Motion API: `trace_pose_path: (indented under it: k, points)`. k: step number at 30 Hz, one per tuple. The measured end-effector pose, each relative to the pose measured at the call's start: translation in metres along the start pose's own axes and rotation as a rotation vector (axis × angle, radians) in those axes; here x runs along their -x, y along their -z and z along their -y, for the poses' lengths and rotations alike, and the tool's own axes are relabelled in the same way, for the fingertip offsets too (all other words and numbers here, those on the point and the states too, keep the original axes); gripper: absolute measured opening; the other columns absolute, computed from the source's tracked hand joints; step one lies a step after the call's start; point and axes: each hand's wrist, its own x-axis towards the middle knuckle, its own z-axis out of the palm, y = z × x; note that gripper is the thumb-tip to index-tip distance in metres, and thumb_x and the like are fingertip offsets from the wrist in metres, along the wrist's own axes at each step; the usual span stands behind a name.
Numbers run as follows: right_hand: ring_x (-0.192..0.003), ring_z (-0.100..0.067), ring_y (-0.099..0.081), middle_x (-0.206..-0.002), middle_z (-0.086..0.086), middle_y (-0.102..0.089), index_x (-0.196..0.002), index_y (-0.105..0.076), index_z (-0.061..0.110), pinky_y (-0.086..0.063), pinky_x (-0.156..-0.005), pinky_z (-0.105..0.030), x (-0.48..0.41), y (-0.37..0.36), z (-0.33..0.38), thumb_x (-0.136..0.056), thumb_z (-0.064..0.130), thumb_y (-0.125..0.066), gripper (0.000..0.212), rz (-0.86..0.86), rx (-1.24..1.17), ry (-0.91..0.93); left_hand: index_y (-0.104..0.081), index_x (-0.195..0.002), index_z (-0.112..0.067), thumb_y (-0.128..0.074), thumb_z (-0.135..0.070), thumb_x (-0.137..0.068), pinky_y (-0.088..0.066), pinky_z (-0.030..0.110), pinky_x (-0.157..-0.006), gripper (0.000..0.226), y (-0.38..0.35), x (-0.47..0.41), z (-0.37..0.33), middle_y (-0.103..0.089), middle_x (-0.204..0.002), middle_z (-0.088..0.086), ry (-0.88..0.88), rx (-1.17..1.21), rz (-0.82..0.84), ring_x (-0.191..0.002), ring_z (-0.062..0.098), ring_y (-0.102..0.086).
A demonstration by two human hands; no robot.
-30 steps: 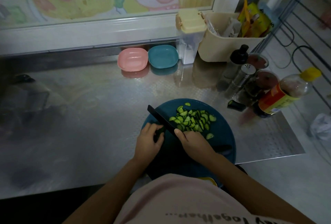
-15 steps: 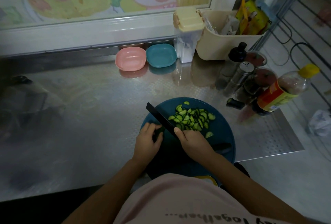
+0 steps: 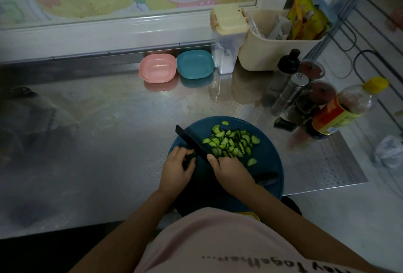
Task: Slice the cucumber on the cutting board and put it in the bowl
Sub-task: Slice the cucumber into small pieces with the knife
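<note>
A round dark blue cutting board point(image 3: 268, 163) lies near the counter's front edge. A pile of green cucumber slices point(image 3: 232, 143) sits on its far half, with one loose slice point(image 3: 251, 161) nearer me. My right hand point(image 3: 230, 169) grips a black knife point(image 3: 190, 140) whose blade points away to the left. My left hand point(image 3: 177, 165) holds down a small dark cucumber end point(image 3: 192, 157) just left of the blade. A pink bowl point(image 3: 158, 71) and a teal bowl point(image 3: 195, 64) stand at the back of the counter.
Right of the board stand a yellow-capped sauce bottle point(image 3: 342, 109), a steel shaker point(image 3: 290, 95), a dark bottle point(image 3: 287, 63) and jars. A cut-off cucumber tip point(image 3: 284, 124) lies beside them. A beige basket point(image 3: 272, 48) and a lidded container point(image 3: 227, 39) sit at the back. The steel counter point(image 3: 98, 131) stretches left.
Both hands and the knife stay in nearly the same spot over the board; the blade has shifted only slightly against the cucumber end.
</note>
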Motion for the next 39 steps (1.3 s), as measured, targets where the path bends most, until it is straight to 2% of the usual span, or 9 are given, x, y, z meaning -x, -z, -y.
trace_pose_path:
  k: [6,11,19,24,27,32,36,39]
  points:
    - [-0.068,-0.034,-0.055,-0.06,-0.01,-0.047,-0.055,-0.035,0.016,-0.035,-0.059,-0.036,0.01,0.008,0.003,-0.102,0.038,-0.027,0.052,0.022,-0.049,0.044,-0.063,-0.094,-0.009,-0.059,-0.02,-0.081,-0.031,0.012,-0.065,0.018,-0.001,0.0,0.0,-0.047,-0.086,-0.007,0.007,-0.003,0.007,-0.076,0.006,-0.044]
    - [-0.059,-0.028,-0.051,-0.054,-0.008,-0.046,-0.053,-0.039,0.012,-0.031,-0.056,-0.032,0.009,0.008,0.001,-0.101,0.042,-0.028,0.057,0.005,-0.079,0.034,-0.063,-0.093,-0.007,-0.06,-0.018,-0.08,-0.03,0.011,-0.065,0.017,-0.001,0.0,0.0,-0.047,-0.084,-0.006,0.017,0.002,-0.011,-0.074,0.001,-0.04]
    - [-0.059,-0.027,-0.049,-0.053,-0.007,-0.044,-0.052,-0.038,0.011,-0.028,-0.055,-0.032,0.014,0.014,0.003,-0.101,0.041,-0.029,0.058,0.019,-0.088,0.022,-0.063,-0.09,-0.006,-0.063,-0.013,-0.08,-0.031,0.012,-0.066,0.013,-0.001,0.001,-0.001,-0.049,-0.081,-0.004,0.003,0.005,-0.025,-0.073,0.001,-0.04]
    - [-0.065,-0.033,-0.054,-0.06,-0.015,-0.05,-0.053,-0.039,0.01,-0.034,-0.058,-0.035,0.013,0.011,0.002,-0.101,0.043,-0.028,0.059,0.03,-0.094,0.007,-0.063,-0.09,-0.005,-0.066,-0.008,-0.08,-0.032,0.003,-0.07,0.011,-0.001,0.001,0.0,-0.05,-0.081,-0.003,-0.004,0.009,-0.026,-0.074,0.0,-0.04]
    - [-0.064,-0.031,-0.052,-0.06,-0.013,-0.05,-0.054,-0.04,0.01,-0.03,-0.057,-0.032,0.01,0.012,0.002,-0.101,0.043,-0.028,0.059,0.037,-0.08,0.0,-0.063,-0.089,-0.005,-0.063,-0.013,-0.079,-0.033,0.003,-0.07,0.013,-0.001,0.0,0.0,-0.052,-0.08,0.001,0.002,0.001,-0.032,-0.073,0.0,-0.04]
    - [-0.063,-0.029,-0.052,-0.057,-0.009,-0.048,-0.053,-0.041,0.012,-0.032,-0.058,-0.031,0.004,0.006,0.001,-0.1,0.045,-0.028,0.059,0.059,-0.067,-0.006,-0.064,-0.089,-0.005,-0.069,-0.004,-0.078,-0.031,0.001,-0.069,0.012,0.0,0.0,0.001,-0.051,-0.081,-0.002,-0.013,-0.008,-0.018,-0.074,-0.001,-0.039]
    - [-0.063,-0.027,-0.051,-0.063,-0.007,-0.051,-0.063,-0.045,0.012,-0.034,-0.061,-0.031,0.006,-0.002,0.0,-0.099,0.048,-0.023,0.055,0.056,-0.012,-0.01,-0.063,-0.09,-0.005,-0.07,-0.002,-0.079,-0.031,0.007,-0.066,0.014,0.0,-0.001,-0.001,-0.048,-0.082,-0.005,-0.005,-0.012,-0.017,-0.073,0.001,-0.039]
    - [-0.063,-0.026,-0.049,-0.062,-0.006,-0.048,-0.058,-0.041,0.016,-0.033,-0.061,-0.03,0.01,-0.004,-0.002,-0.099,0.048,-0.023,0.055,0.032,-0.006,-0.028,-0.062,-0.091,-0.005,-0.069,-0.003,-0.08,-0.031,0.008,-0.066,0.013,0.0,0.0,-0.001,-0.048,-0.082,-0.004,-0.007,-0.006,-0.013,-0.073,0.001,-0.039]
